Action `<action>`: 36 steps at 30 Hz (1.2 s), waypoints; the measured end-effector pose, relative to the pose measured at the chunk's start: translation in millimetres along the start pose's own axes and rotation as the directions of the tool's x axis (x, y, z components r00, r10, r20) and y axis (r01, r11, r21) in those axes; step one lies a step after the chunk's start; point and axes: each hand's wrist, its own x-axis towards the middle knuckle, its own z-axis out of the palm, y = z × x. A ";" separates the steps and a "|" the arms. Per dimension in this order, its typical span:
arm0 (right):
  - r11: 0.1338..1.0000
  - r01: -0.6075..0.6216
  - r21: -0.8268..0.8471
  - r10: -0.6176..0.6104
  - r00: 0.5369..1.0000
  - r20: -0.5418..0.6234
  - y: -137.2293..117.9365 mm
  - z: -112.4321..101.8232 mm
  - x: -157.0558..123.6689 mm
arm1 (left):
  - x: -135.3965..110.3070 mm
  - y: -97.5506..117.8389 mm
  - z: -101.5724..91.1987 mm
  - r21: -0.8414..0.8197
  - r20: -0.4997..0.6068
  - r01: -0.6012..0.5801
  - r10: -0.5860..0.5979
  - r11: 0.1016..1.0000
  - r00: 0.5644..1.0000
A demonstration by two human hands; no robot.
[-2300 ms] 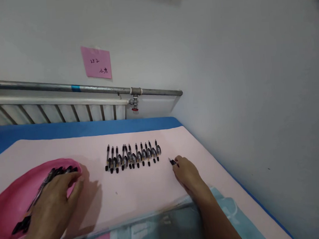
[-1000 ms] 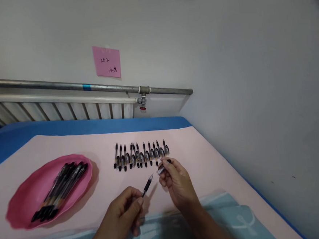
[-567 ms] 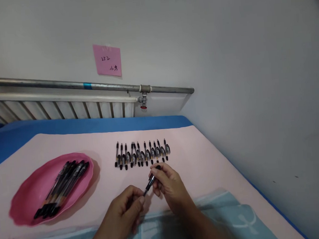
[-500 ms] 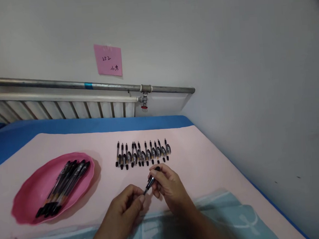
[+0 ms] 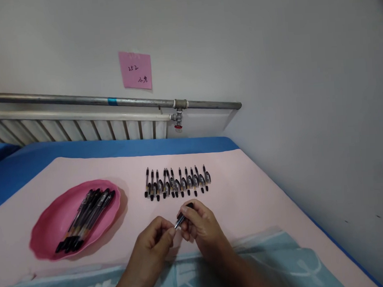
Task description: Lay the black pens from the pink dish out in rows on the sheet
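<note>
Both my hands meet over the pink sheet (image 5: 247,192), just in front of a row of several capped black pens (image 5: 176,182). My left hand (image 5: 155,241) pinches the body of a black pen (image 5: 180,220) whose tip points up and to the right. My right hand (image 5: 199,224) is closed on a pen cap (image 5: 189,206) that sits over the pen's tip. How far the cap is pushed on is hidden by my fingers. A pink oval tray (image 5: 49,225) at the left holds several uncapped black pens (image 5: 85,221).
The pink sheet lies on a blue mattress (image 5: 80,151) against a white wall at the right. A radiator (image 5: 72,130) and a metal pipe (image 5: 110,101) run along the back. A pink note (image 5: 135,70) hangs on the wall. A teal patterned cloth (image 5: 268,260) covers the near edge.
My left hand took a pen from the pink tray and brought it to the middle. My right hand picked up a cap beside the row and moved it onto the pen's tip.
</note>
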 end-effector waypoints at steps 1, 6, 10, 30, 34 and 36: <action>1.000 -0.001 0.005 0.001 1.000 0.003 0.2 0.5 -0.1 | 0.1 0.0 -0.9 0.005 0.005 -0.005 0.005 1.000 1.000; 1.000 0.011 0.016 -0.011 1.000 0.007 -1.1 3.7 -3.7 | 0.8 -0.1 -4.1 0.038 0.023 -0.030 0.029 0.999 0.999; 1.000 0.011 0.009 -0.012 1.000 0.013 -0.4 4.7 -4.3 | 1.2 1.8 -2.6 0.107 -0.002 -0.075 0.076 0.991 0.997; 0.946 0.007 -0.324 0.017 0.997 0.069 5.8 1.6 -4.6 | 19.8 41.1 -176.0 0.774 -0.628 0.492 0.385 0.398 0.676; 0.923 0.019 -0.384 0.004 0.998 0.059 7.2 1.1 -4.9 | 22.1 37.0 -177.1 0.802 -0.598 0.500 0.408 0.328 0.690; 0.912 0.010 -0.410 0.018 0.998 0.064 7.9 0.0 -4.5 | 23.3 38.6 -170.1 0.815 -0.579 0.486 0.440 0.316 0.687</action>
